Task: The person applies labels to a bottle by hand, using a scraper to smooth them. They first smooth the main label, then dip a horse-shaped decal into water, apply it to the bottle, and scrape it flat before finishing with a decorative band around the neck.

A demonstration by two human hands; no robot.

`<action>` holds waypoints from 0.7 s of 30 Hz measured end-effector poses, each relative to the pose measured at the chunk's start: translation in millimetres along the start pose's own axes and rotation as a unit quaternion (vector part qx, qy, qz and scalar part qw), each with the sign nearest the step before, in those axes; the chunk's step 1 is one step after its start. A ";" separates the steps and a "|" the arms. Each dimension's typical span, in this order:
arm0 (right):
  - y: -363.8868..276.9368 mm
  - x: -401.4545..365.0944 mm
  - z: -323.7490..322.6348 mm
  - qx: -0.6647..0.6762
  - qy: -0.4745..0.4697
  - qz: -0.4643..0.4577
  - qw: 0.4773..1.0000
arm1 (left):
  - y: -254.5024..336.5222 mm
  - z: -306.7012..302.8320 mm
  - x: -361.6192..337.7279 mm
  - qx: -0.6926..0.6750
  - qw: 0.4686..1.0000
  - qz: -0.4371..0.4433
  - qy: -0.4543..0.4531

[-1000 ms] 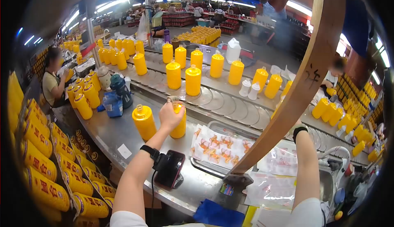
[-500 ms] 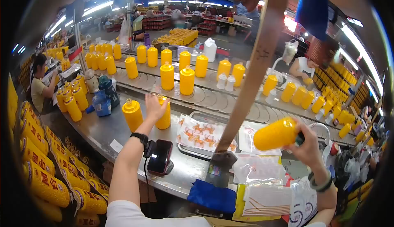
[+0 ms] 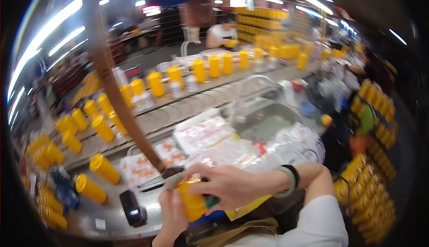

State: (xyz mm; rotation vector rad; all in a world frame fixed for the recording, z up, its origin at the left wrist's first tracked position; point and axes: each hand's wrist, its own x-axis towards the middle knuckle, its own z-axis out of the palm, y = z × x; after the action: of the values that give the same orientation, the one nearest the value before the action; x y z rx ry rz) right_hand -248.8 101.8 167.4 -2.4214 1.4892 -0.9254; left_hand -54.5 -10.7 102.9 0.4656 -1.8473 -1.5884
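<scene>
Both my hands hold one yellow bottle (image 3: 193,202) close to my body, low in the blurred view. My left hand (image 3: 172,213) grips it from below and the left. My right hand (image 3: 225,185), with a dark band and a pale bangle at the wrist, wraps over its top and right side. Something dark green shows at the bottle's right end under my right fingers. A black phone (image 3: 132,208) lies on the steel counter (image 3: 107,218) just left of my hands.
Two yellow bottles (image 3: 103,168) stand on the counter at left. Sheets of orange stickers in a tray (image 3: 143,164) and clear bags lie ahead. Several yellow bottles ride the conveyor (image 3: 178,108) behind. A slanted wooden post (image 3: 117,96) crosses the view. A person (image 3: 222,33) works across the line.
My view has swung sharply right and blurred. My right hand brought the yellow bottle in toward my body, and my left hand left the bottle on the counter and joined it.
</scene>
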 end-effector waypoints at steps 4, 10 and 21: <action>7.1 -6.5 10.0 -0.012 0.004 0.002 1.000 | -18.2 21.8 7.1 -0.049 0.994 0.071 0.068; 7.0 -12.2 17.4 0.025 -0.010 0.007 1.000 | -26.6 18.5 -5.3 -0.068 0.994 0.036 0.081; 12.7 4.2 13.0 0.231 0.005 0.062 0.971 | -46.3 -11.6 -40.7 -0.105 0.990 0.075 -0.047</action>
State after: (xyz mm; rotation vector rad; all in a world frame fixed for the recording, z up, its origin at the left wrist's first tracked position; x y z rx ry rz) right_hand -249.6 89.6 153.4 -1.9718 1.2386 -1.1111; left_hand -23.8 -2.5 48.8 0.1558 -1.7137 -1.7022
